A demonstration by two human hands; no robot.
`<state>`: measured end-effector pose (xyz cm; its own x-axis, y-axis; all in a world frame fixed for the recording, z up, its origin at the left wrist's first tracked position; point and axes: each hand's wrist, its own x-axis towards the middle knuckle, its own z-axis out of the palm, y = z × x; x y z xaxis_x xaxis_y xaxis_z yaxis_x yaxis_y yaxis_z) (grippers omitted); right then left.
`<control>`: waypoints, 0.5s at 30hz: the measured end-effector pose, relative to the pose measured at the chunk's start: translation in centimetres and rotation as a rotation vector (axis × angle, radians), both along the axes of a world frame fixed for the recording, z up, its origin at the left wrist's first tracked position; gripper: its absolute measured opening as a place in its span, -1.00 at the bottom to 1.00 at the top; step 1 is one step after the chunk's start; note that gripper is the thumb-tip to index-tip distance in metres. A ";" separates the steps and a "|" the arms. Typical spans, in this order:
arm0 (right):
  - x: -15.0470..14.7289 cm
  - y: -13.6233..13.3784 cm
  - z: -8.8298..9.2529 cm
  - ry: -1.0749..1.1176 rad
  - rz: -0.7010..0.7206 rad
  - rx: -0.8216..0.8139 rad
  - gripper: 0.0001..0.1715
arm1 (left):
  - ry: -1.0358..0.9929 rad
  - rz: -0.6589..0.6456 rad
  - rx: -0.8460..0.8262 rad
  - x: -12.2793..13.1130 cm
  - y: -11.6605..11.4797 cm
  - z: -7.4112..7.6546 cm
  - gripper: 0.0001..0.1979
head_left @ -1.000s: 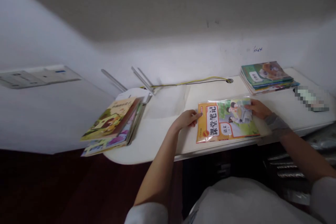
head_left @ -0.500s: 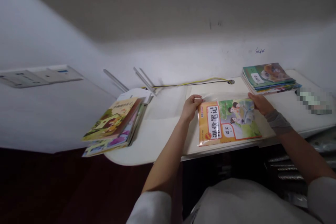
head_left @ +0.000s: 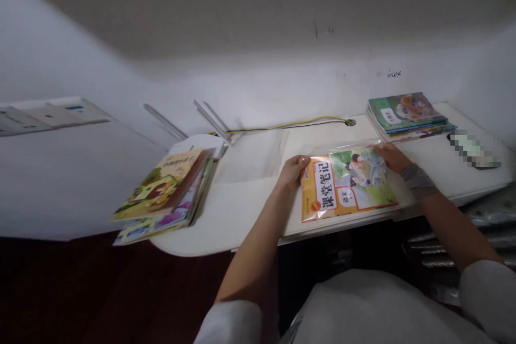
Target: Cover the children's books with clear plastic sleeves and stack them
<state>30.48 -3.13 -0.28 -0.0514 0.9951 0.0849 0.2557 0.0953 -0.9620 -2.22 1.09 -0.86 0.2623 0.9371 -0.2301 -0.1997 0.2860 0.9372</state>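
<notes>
A workbook with an orange cover and a picture of children (head_left: pixel 349 185) lies near the desk's front edge, inside a clear plastic cover (head_left: pixel 358 145). Plastic shows past the book's top and right edges. My left hand (head_left: pixel 294 171) is closed on the upper left corner, its thumb and fingers pinching the plastic and book edge. At the upper right corner, my right hand (head_left: pixel 392 157) pinches the plastic cover; some of its fingers are hidden. Several flat clear sheets seem to lie beneath the book, along the desk edge.
At left, a stack of picture books (head_left: pixel 165 188) overhangs the rounded end of the white desk (head_left: pixel 226 220), in front of a white router (head_left: pixel 197 145). A translucent sheet (head_left: pixel 253 156) lies behind my left hand. Another book stack (head_left: pixel 407 113) and a phone (head_left: pixel 473 148) are at right.
The view has shifted slightly, moving everything on the desk a little left. Both hands still hold the upper corners, and the plastic along the top edge has changed shape a little.
</notes>
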 end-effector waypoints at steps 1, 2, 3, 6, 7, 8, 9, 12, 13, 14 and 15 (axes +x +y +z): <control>0.3 -0.3 0.0 0.034 0.031 -0.025 -0.51 | -0.016 0.015 0.013 0.0 0.0 -0.1 -0.56; 0.5 -0.6 0.2 0.074 0.055 -0.034 -0.50 | -0.035 0.024 0.024 0.0 -0.1 -0.1 -0.55; 0.6 -0.8 0.6 0.112 0.074 -0.025 -0.49 | -0.056 0.030 0.034 0.0 -0.1 -0.2 -0.52; 0.8 -0.8 2.7 0.204 0.158 0.026 -0.55 | -0.099 0.037 0.054 0.0 0.0 -0.3 -0.44; 0.9 -0.6 3.7 0.224 0.198 0.028 -0.61 | -0.102 0.040 0.060 -0.1 0.0 -0.3 -0.43; 0.9 -0.4 4.6 0.222 0.245 0.021 -0.66 | -0.100 0.042 0.063 -0.1 0.0 -0.3 -0.42; 0.9 -0.1 5.6 0.202 0.298 0.014 -0.69 | -0.094 0.044 0.066 -0.2 0.0 -0.3 -0.42; 1.2 1.0 8.1 0.058 0.488 -0.029 -0.76 | -0.079 0.043 0.071 -0.3 -0.2 0.0 -0.46; 1.3 1.3 8.7 -0.015 0.542 -0.057 -0.79 | -0.073 0.038 0.073 -0.3 -0.3 0.2 -0.49; 1.4 1.6 9.3 -0.096 0.579 -0.092 -0.82 | -0.068 0.030 0.077 -0.3 -0.3 0.3 -0.52; 1.5 1.9 9.8 -0.181 0.601 -0.131 -0.84 | -0.063 0.021 0.084 -0.3 -0.4 0.5 -0.55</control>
<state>31.96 -1.22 9.49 -0.6059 0.7894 -0.0980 0.3539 0.1572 -0.9220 -2.56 0.69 -0.34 0.2537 0.9579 -0.1345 -0.2641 0.2024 0.9430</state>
